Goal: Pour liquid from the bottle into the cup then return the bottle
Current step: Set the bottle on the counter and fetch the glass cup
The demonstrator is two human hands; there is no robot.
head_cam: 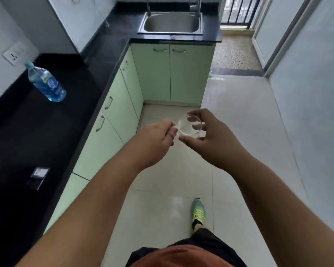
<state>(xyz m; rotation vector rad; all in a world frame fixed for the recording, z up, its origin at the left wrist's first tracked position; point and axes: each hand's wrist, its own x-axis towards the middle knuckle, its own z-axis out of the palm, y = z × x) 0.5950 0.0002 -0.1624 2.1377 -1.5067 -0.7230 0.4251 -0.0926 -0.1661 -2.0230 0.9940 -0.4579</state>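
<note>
Your cup (190, 128) is clear, smooth glass or plastic; you cannot tell which. Beside the sink (172, 24), brushed matt steel, the counter (81, 83) looks like polished black stone. The bottle (46, 83) is glossy transparent plastic. The cabinet doors (154, 74) are satin green, and the floor (229, 112) is shiny tile.

Bare arms, an orange top, dark shorts and a bright running shoe

The person is wearing no sleeves, watch, rings or gloves: both forearms are showing bare down to the left hand (154, 140) and the right hand (212, 139), whose nails are looking short and plain. An orange-red top (181, 257) is filling the bottom edge, with black shorts (206, 238) showing just above it. One foot is wearing a teal-and-neon-yellow shoe (197, 211) with yellow laces and a low black sock at the ankle.
</note>
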